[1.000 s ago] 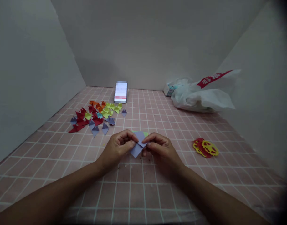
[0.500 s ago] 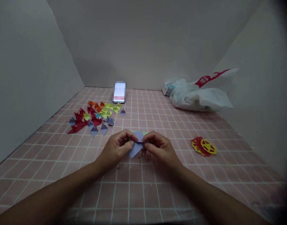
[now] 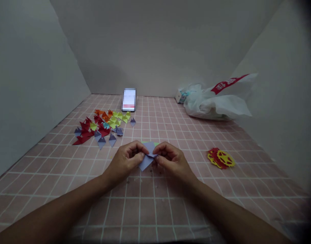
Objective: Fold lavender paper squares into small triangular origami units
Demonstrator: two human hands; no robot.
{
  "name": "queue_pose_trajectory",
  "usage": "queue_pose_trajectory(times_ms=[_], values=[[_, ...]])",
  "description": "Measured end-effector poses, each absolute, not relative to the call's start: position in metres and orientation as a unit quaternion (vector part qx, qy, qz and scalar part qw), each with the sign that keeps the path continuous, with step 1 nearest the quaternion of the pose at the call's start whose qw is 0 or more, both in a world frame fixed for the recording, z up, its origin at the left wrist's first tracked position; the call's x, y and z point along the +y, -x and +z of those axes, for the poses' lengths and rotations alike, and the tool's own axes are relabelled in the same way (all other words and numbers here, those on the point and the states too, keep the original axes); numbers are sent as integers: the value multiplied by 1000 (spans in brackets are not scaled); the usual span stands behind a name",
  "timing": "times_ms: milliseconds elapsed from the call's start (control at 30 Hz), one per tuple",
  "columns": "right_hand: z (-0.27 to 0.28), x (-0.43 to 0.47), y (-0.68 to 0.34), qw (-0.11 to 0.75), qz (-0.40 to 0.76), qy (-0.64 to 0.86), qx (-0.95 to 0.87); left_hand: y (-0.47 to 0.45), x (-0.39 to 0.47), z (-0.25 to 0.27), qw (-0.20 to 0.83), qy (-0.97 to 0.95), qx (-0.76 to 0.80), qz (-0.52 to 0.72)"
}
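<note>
A small piece of lilac origami paper (image 3: 146,163) is held between my two hands near the middle of the table, with a crease running across it. My left hand (image 3: 128,157) pinches its left side between thumb and fingers. On the right side, my right hand (image 3: 172,157) grips the paper's edge the same way. Just behind the fingers, part of a light green sheet (image 3: 156,144) shows; the rest of it is hidden. To the left lie several folded paper figures (image 3: 104,124) in red, orange, yellow, blue and lilac.
A phone (image 3: 129,100) with a lit, blurred screen stands at the back. At the back right, a white plastic bag (image 3: 216,106) lies beside a small box (image 3: 180,96). Yellow and red cut-out discs (image 3: 221,158) rest at the right on the pink checked tablecloth (image 3: 150,210).
The fold in the lilac paper sits at a slightly different angle, its right side opened a little between my fingers. Both hands stay in nearly the same place.
</note>
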State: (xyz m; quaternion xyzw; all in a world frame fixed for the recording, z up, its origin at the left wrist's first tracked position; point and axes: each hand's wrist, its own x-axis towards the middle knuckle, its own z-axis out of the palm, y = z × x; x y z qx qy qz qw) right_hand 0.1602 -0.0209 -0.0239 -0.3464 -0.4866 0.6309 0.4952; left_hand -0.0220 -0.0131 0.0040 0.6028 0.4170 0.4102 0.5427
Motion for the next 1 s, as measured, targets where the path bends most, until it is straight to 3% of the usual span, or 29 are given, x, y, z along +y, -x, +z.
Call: queue_pose_trajectory(times_ms=[300, 733, 1000], values=[[-27, -22, -159, 515, 674, 315, -425, 22, -13, -1, 588, -563, 400, 421], [-27, -21, -161, 510, 618, 345, -489, 22, -10, -3, 590, -555, 412, 417], [-27, -21, -161, 503, 650, 333, -462, 21, -10, -6, 577, -536, 424, 447]])
